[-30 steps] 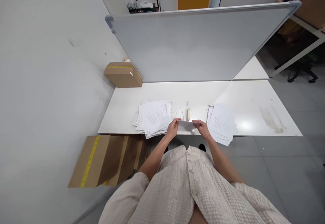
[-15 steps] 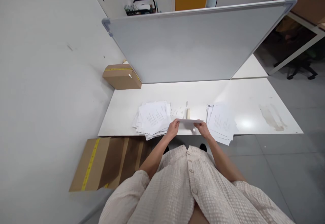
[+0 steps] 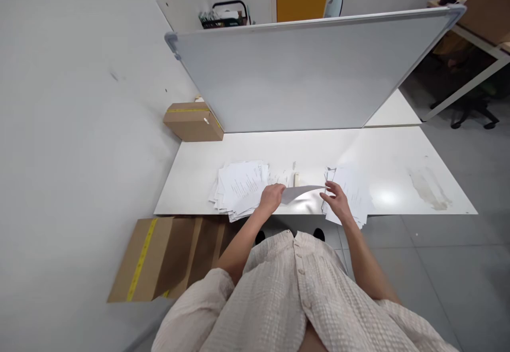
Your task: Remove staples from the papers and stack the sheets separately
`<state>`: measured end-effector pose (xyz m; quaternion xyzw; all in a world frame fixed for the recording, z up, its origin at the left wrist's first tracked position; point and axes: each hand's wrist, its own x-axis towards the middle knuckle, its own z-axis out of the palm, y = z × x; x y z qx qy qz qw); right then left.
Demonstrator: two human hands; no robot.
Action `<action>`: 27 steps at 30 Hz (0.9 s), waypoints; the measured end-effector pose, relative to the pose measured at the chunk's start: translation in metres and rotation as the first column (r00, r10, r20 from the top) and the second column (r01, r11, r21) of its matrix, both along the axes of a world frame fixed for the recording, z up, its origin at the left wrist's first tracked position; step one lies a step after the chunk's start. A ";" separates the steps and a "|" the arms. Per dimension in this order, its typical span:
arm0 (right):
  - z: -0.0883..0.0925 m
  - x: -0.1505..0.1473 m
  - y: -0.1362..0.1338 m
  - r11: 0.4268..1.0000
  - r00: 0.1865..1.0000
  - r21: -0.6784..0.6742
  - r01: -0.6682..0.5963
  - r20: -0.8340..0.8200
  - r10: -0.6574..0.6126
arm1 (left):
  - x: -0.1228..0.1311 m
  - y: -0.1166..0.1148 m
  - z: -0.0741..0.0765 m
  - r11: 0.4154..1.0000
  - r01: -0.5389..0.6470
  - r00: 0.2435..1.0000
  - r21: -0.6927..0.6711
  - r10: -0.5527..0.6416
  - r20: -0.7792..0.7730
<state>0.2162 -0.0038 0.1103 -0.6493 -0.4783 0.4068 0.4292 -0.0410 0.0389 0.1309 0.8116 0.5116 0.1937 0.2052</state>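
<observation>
Between my hands hangs a thin white paper (image 3: pixel 297 193), tilted and slightly curved above the table's front edge. My left hand (image 3: pixel 272 198) grips its left end, beside a messy pile of printed sheets (image 3: pixel 242 184). My right hand (image 3: pixel 334 199) has its thumb and fingers apart at the paper's right end, in front of a second, fanned pile of sheets (image 3: pixel 350 190). A small pale yellowish stick-like object (image 3: pixel 296 179) lies on the table behind the held paper.
A large whiteboard (image 3: pixel 311 75) stands across the back of the white table (image 3: pixel 287 147). One cardboard box (image 3: pixel 194 126) sits at the table's back left; open cardboard boxes (image 3: pixel 139 259) are below left. Stains mark the table's right side.
My right hand has moved right and its fingers have opened from the paper's end. The paper now slants and bends, while my left hand still holds it.
</observation>
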 end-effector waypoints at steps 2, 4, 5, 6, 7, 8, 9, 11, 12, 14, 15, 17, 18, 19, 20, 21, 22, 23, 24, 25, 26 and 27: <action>0.010 0.008 -0.004 0.995 0.971 0.035 -0.090 0.227 0.079 | 0.007 -0.001 0.006 0.994 0.052 0.983 0.097 -0.034 -0.179; 0.014 0.008 -0.006 0.976 0.911 0.032 -0.216 0.366 0.190 | 0.016 -0.004 0.008 0.989 0.077 0.970 0.124 -0.045 -0.238; 0.013 0.006 -0.007 0.963 0.883 0.024 -0.269 0.405 0.237 | 0.020 -0.006 0.008 0.987 0.093 0.964 0.134 -0.056 -0.259; 0.010 0.004 -0.007 0.951 0.861 0.014 -0.310 0.428 0.275 | 0.024 -0.008 0.007 0.982 0.115 0.954 0.152 -0.066 -0.294; 0.006 0.001 -0.007 0.941 0.850 0.002 -0.338 0.430 0.304 | 0.027 -0.010 0.005 0.975 0.138 0.941 0.172 -0.075 -0.331; 0.000 -0.001 -0.008 0.937 0.851 -0.008 -0.350 0.415 0.322 | 0.029 -0.012 0.003 0.968 0.162 0.928 0.189 -0.084 -0.364; -0.005 -0.002 -0.008 0.936 0.859 -0.018 -0.351 0.390 0.330 | 0.029 -0.013 0.001 0.962 0.183 0.918 0.200 -0.094 -0.386; -0.017 -0.003 -0.011 0.943 0.885 -0.027 -0.332 0.336 0.321 | 0.025 -0.015 -0.004 0.959 0.195 0.915 0.204 -0.103 -0.390; -0.022 -0.003 -0.013 0.948 0.898 -0.029 -0.317 0.314 0.310 | 0.021 -0.015 -0.006 0.962 0.186 0.921 0.202 -0.099 -0.376; -0.029 0.000 -0.017 0.959 0.918 -0.031 -0.282 0.280 0.279 | 0.011 -0.014 -0.011 0.974 0.147 0.946 0.174 -0.087 -0.313; -0.032 0.001 -0.019 0.965 0.930 -0.033 -0.261 0.261 0.260 | 0.005 -0.013 -0.014 0.984 0.119 0.962 0.131 -0.081 -0.260; -0.037 0.002 -0.022 0.976 0.952 -0.045 -0.212 0.217 0.217 | -0.006 -0.010 -0.022 0.997 0.076 0.987 -0.004 -0.076 -0.141; -0.039 0.002 -0.023 0.981 0.961 -0.054 -0.188 0.194 0.195 | -0.010 -0.009 -0.026 0.995 0.065 0.993 -0.075 -0.071 -0.093; -0.040 0.002 -0.024 0.984 0.970 -0.064 -0.167 0.171 0.176 | -0.014 -0.007 -0.030 0.990 0.057 0.996 -0.132 -0.065 -0.057; -0.041 0.002 -0.024 0.986 0.976 -0.076 -0.149 0.148 0.159 | -0.017 -0.006 -0.033 0.984 0.053 0.998 -0.171 -0.060 -0.032; -0.042 0.001 -0.025 0.987 0.982 -0.087 -0.132 0.126 0.143 | -0.019 -0.006 -0.037 0.980 0.053 0.998 -0.193 -0.057 -0.016; -0.042 0.001 -0.025 0.988 0.986 -0.099 -0.119 0.106 0.130 | -0.020 -0.005 -0.039 0.977 0.051 0.999 -0.205 -0.052 -0.001; -0.042 0.001 -0.025 0.988 0.989 -0.111 -0.110 0.088 0.120 | -0.020 -0.004 -0.041 0.974 0.049 0.999 -0.222 -0.045 0.021; -0.041 0.001 -0.025 0.987 0.991 -0.124 -0.106 0.069 0.116 | -0.020 -0.003 -0.042 0.970 0.047 0.998 -0.240 -0.037 0.048; -0.039 0.001 -0.025 0.985 0.992 -0.138 -0.107 0.051 0.115 | -0.020 -0.002 -0.043 0.965 0.045 0.997 -0.258 -0.026 0.077; -0.037 0.001 -0.026 0.982 0.993 -0.151 -0.110 0.033 0.117 | -0.019 0.000 -0.043 0.960 0.041 0.994 -0.276 -0.011 0.108; -0.036 0.002 -0.026 0.979 0.993 -0.165 -0.116 0.016 0.120 | -0.018 0.002 -0.042 0.955 0.031 0.990 -0.294 0.010 0.139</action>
